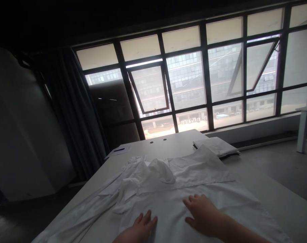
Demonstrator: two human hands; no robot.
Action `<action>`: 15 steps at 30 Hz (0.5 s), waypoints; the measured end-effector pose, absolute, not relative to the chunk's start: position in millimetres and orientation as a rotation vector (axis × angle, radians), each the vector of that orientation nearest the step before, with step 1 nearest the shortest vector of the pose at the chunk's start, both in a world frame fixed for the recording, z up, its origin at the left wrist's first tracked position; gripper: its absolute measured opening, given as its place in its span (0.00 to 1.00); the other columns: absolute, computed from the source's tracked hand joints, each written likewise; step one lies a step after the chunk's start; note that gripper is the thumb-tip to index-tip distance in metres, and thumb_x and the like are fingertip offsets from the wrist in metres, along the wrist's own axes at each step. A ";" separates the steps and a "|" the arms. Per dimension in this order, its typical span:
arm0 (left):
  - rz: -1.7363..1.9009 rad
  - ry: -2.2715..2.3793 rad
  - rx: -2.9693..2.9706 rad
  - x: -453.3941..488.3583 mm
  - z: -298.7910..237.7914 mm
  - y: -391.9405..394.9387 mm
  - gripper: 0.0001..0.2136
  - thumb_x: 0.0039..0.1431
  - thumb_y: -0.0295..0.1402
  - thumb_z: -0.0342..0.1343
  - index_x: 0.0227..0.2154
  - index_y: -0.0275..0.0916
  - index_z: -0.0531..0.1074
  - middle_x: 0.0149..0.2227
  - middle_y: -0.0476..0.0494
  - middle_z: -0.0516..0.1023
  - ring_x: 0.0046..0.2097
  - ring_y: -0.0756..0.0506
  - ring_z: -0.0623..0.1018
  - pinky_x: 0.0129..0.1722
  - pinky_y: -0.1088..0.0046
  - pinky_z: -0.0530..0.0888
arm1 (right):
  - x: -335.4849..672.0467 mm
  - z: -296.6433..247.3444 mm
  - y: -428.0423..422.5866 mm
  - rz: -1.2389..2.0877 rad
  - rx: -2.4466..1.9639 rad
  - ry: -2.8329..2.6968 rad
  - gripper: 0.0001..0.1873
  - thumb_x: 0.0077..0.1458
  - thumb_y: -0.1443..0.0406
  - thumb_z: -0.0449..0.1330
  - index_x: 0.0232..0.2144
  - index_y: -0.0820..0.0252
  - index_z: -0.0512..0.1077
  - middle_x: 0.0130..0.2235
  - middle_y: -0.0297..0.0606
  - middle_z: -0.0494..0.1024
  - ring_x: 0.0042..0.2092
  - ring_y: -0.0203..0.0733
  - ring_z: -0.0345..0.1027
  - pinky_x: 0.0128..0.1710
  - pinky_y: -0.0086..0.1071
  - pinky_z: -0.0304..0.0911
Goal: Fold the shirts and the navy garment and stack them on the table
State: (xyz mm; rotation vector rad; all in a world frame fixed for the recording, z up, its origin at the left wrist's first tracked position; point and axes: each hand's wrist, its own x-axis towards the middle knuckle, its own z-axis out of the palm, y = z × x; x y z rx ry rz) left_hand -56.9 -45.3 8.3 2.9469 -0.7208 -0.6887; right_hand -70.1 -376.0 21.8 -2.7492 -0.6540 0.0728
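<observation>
A white shirt (165,206) lies spread over the table, its collar (162,170) bunched up near the middle and a long sleeve (92,206) stretching down to the left. My left hand (140,227) rests on the lower part of the cloth, fingers apart and holding nothing. To its right, my right hand (202,212) is on or just over the same cloth, thumb and fingers spread, also holding nothing. A row of small buttons or a seam seems to run across the shirt beyond my hands.
The white table (178,140) reaches toward the windows. Folded cloth (216,146), white over dark, sits at its right side. A sheet of paper (121,152) with a pen (119,150) lies at the left edge. A blue curtain (74,118) hangs left; another white table (302,130) stands far right.
</observation>
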 end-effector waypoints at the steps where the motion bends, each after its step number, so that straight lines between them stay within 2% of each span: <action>1: -0.684 -0.680 2.967 -60.3 12.2 -46.6 0.46 0.48 0.42 0.67 0.70 0.49 0.56 0.73 0.32 0.52 0.69 0.22 0.61 0.59 0.40 0.68 | -70.2 17.1 -370.5 0.026 -2.731 -0.671 0.29 0.58 0.50 0.59 0.59 0.52 0.71 0.60 0.52 0.74 0.60 0.66 0.66 0.62 0.62 0.55; 3: -0.685 -0.605 2.981 -65.8 25.5 -51.8 0.45 0.43 0.36 0.68 0.68 0.52 0.60 0.71 0.36 0.58 0.65 0.24 0.68 0.60 0.44 0.69 | -68.2 4.9 -362.1 0.012 -2.651 -0.755 0.34 0.60 0.49 0.57 0.66 0.50 0.64 0.70 0.49 0.60 0.69 0.67 0.52 0.67 0.65 0.40; 5: -0.613 -0.584 2.973 -68.3 41.1 -61.3 0.44 0.39 0.35 0.70 0.65 0.53 0.66 0.67 0.39 0.66 0.60 0.28 0.74 0.59 0.50 0.71 | -64.8 -7.6 -358.3 0.075 -2.576 -0.813 0.39 0.62 0.46 0.54 0.71 0.48 0.55 0.74 0.44 0.50 0.73 0.64 0.40 0.69 0.65 0.30; 7: -0.498 -0.547 2.962 -66.4 52.3 -75.8 0.41 0.41 0.36 0.70 0.63 0.52 0.68 0.63 0.40 0.72 0.58 0.31 0.76 0.59 0.55 0.72 | -61.4 -17.1 -358.0 0.106 -2.548 -0.804 0.40 0.64 0.46 0.52 0.72 0.50 0.51 0.74 0.43 0.48 0.74 0.61 0.37 0.70 0.63 0.26; 9: -0.323 -0.578 2.926 -59.7 54.3 -93.7 0.34 0.50 0.38 0.66 0.63 0.51 0.69 0.61 0.41 0.74 0.58 0.34 0.76 0.60 0.58 0.71 | -59.3 -22.7 -359.1 0.084 -2.536 -0.787 0.41 0.63 0.46 0.53 0.72 0.52 0.50 0.74 0.44 0.49 0.74 0.59 0.37 0.71 0.60 0.26; 11: -0.181 -0.714 2.847 -49.0 46.7 -109.3 0.28 0.59 0.40 0.59 0.64 0.52 0.67 0.64 0.43 0.71 0.62 0.37 0.73 0.64 0.59 0.67 | -58.7 -24.9 -360.5 0.040 -2.537 -0.759 0.41 0.63 0.47 0.54 0.72 0.53 0.50 0.74 0.43 0.49 0.74 0.57 0.37 0.72 0.57 0.27; 15: -0.160 -0.869 2.802 -25.9 18.8 -108.4 0.30 0.66 0.45 0.55 0.69 0.53 0.58 0.73 0.46 0.54 0.72 0.37 0.56 0.72 0.53 0.54 | -59.7 -22.4 -367.2 0.048 -2.542 -0.779 0.40 0.64 0.44 0.51 0.72 0.52 0.51 0.74 0.42 0.48 0.74 0.55 0.37 0.72 0.54 0.29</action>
